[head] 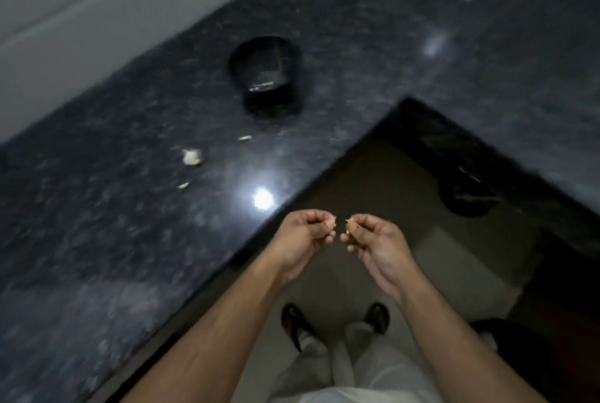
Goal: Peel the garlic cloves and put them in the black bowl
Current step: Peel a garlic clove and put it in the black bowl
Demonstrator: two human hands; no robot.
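The black bowl (264, 73) stands on the dark granite counter (130, 224), with something pale at its bottom. A pale garlic piece (192, 157) lies on the counter in front of it, with two small skin scraps (245, 138) (183, 185) nearby. My left hand (303, 235) and my right hand (373, 240) are held close together past the counter's edge, above the floor. My right hand pinches a small garlic clove (349, 223) at its fingertips. My left hand's fingers are curled, and a tiny pale bit shows at their tips; the blur hides what it is.
The counter forms an L around an inner corner (407, 102). A light glare (263, 198) shines near its edge. Below are the tiled floor, my sandalled feet (295, 324) and a dark round object (467, 198) under the counter. A grey wall runs along the back left.
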